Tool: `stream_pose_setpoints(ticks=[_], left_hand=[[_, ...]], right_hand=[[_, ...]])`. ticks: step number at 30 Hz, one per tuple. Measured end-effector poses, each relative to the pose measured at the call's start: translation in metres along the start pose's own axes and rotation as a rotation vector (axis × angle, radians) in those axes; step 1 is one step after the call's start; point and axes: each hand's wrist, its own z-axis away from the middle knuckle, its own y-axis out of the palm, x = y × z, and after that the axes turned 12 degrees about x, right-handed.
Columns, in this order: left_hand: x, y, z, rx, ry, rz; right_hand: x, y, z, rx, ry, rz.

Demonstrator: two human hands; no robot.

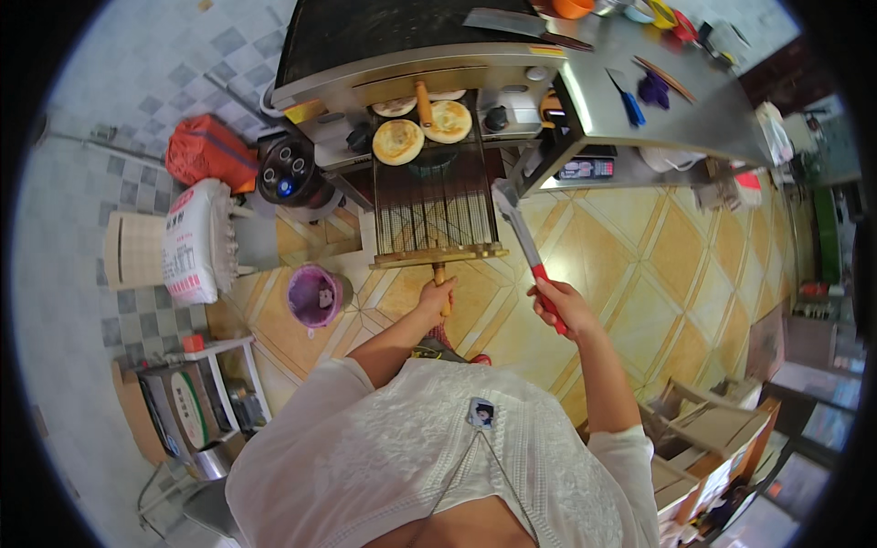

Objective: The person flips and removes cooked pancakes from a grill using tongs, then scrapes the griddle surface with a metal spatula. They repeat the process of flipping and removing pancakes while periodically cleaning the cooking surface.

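Observation:
My left hand [435, 299] is closed round the wooden handle [439, 273] of a wire rack [427, 217] pulled out from under the griddle. Toward the back of the rack lie several round browned flatbreads; the front left one [397, 142] and the right one [449, 121] show best, while those behind are partly covered by the oven's edge. In my right hand [563, 307] is a pair of metal tongs [525, 239] with red grips, pointing forward and to the right of the rack. Their tips are apart from the breads.
A black griddle [384, 36] tops the oven, with a broad blade [507, 20] on it. On the steel counter [676, 114] at the right lies a blue-handled knife [630, 107]. A lined bin [315, 297], white sack [196, 242] and dark round appliance [292, 173] stand left.

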Motion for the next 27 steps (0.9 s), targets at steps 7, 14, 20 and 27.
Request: stream_pose_setpoints(ticks=[7, 14, 20, 27], left_hand=[[0.018, 0.000, -0.009, -0.020, 0.027, -0.196], [-0.010, 0.013, 0.007, -0.035, -0.103, -0.042], [-0.007, 0.009, 0.003, 0.029, -0.111, -0.097], [0.002, 0.004, -0.003, 0.036, -0.120, -0.023]], right_hand=[[0.043, -0.028, -0.184, 0.151, 0.054, -0.186], [0.061, -0.026, -0.219, -0.055, -0.155, 0.241], [0.048, 0.005, -0.142, -0.483, 0.010, 1.526], [0.092, 0.006, -0.143, -0.023, 0.178, 0.638]])
